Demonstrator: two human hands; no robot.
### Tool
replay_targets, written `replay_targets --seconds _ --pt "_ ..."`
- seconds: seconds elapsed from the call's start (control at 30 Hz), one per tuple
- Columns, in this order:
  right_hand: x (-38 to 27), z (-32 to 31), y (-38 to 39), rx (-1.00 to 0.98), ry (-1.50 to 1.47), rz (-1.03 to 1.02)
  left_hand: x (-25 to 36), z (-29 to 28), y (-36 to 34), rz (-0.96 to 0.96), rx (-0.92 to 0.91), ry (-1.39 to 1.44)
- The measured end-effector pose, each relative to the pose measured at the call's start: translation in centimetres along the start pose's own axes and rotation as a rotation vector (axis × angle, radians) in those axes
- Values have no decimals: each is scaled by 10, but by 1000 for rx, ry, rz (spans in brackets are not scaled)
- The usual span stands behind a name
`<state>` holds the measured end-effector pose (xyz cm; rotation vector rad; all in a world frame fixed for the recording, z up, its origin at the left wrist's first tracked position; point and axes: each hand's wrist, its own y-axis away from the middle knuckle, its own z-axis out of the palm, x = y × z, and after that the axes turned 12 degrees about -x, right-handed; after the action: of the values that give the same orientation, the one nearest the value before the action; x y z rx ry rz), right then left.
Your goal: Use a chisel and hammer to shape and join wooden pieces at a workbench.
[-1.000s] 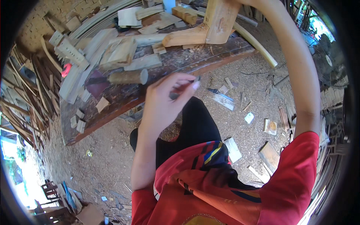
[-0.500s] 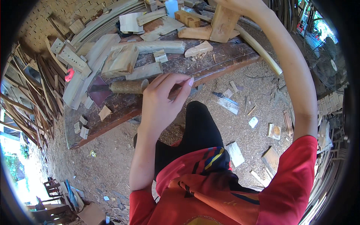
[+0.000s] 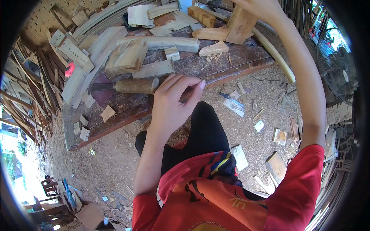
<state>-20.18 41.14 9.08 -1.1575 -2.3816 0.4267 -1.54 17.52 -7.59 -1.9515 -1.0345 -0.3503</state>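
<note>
My left hand [image 3: 175, 96] is at the near edge of the workbench [image 3: 239, 61], fingers bent together and the thumb tip close to the forefinger. Anything inside it is hidden. Beside its knuckles lies a chisel with a thick round wooden handle [image 3: 137, 85]; its dark blade rests on a dark red sheet [image 3: 102, 94]. At the far right, my right hand [image 3: 262, 8] grips the top of a tilted wooden block [image 3: 241, 27], and the picture's edge cuts off part of the fingers. A rounded wooden piece [image 3: 211, 33] meets the block's left side.
Offcuts, a thick wooden slab [image 3: 127, 56] and a long plank [image 3: 88, 63] cover the bench, with a red tape measure [image 3: 69, 69] at its left. A curved pole [image 3: 283, 67] sticks out over the right edge. On the floor lie a saw-like blade [image 3: 234, 106] and scraps.
The view has shifted slightly, moving the bench things a little right and up in the picture. Both hands keep about the same pose and place on the bench.
</note>
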Motion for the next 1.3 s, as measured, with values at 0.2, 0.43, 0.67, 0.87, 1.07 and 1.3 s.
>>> replay_targets --seconds 0.2,0.43,0.67,0.87,1.07,1.3 --pt "12 0 -1 188 48 33 -1 -2 1 4 -2 8" --pt "18 -3 5 178 128 -7 11 14 -21 119 25 -178" --pt "1 13 -1 73 98 -10 1 39 -59 123 -69 -378" --pt "-7 14 -6 148 24 -53 -8 40 -54 106 -130 -351" --pt "-8 12 -5 134 -57 -15 -6 39 -55 119 -98 -287" --pt "-9 11 37 771 -640 104 -4 36 -57 111 -77 -217"
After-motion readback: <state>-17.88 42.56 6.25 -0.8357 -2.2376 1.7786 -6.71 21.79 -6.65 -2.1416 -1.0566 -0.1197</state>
